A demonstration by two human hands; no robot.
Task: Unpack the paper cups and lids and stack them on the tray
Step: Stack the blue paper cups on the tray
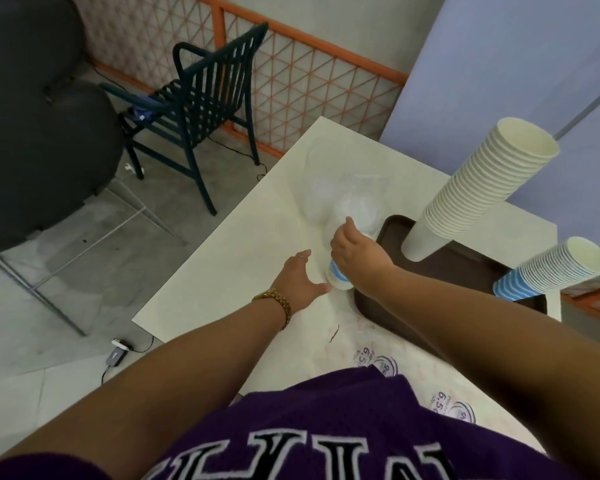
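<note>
A brown tray lies on the white table at the right. On it stand a tall stack of white paper cups and a shorter stack of blue-striped cups. My right hand grips a blue-striped cup stack wrapped in clear plastic, just left of the tray. The clear plastic wrap with lids stretches away behind that hand. My left hand hovers beside the cup stack with fingers spread, its thumb near the stack's base.
An empty printed plastic sleeve lies on the table near my body. A dark blue chair stands beyond the table's left edge, with a black round shape at far left. A blue wall panel rises behind the tray.
</note>
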